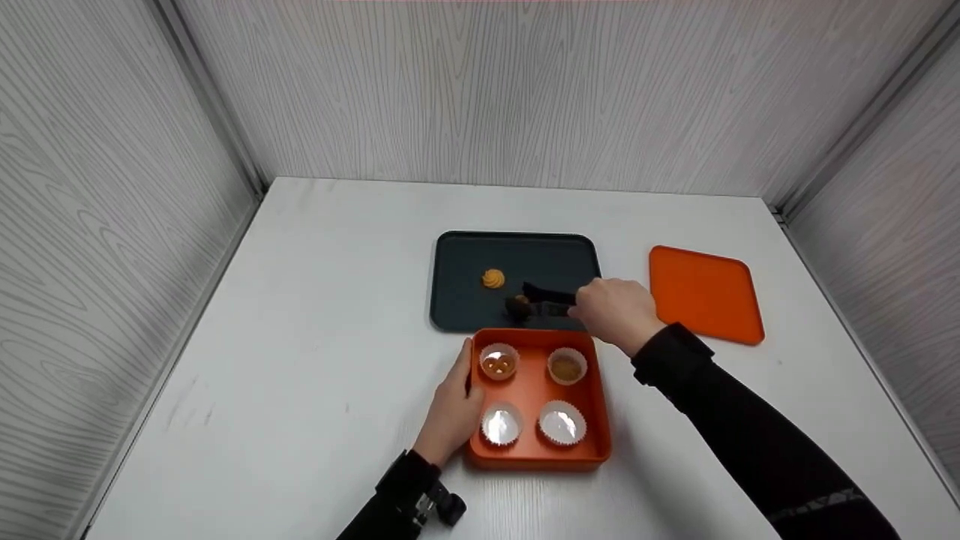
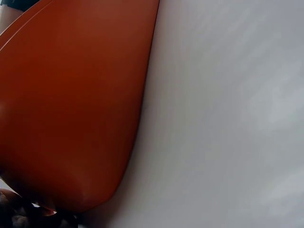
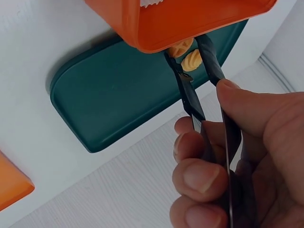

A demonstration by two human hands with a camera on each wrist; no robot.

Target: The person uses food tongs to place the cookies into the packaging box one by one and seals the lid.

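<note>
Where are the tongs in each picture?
Head: the tongs are just right of the middle, in the right hand.
Left wrist: not in it.
Right wrist: right of the middle, reaching down to the bottom edge.
Shared landmark: the orange box, in all three views.

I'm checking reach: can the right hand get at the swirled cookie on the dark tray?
Probably yes: the right hand holds tongs close by, and the swirled cookie lies uncovered, though another cookie seems between their tips.

Tabletop (image 1: 262, 360) left of the dark tray (image 1: 465, 311), open for passage; orange box (image 1: 540, 461), its raised walls blocking low approach from the near side; right hand (image 1: 619, 311) and black tongs (image 3: 213, 61), obstructing the tray's right part.
</note>
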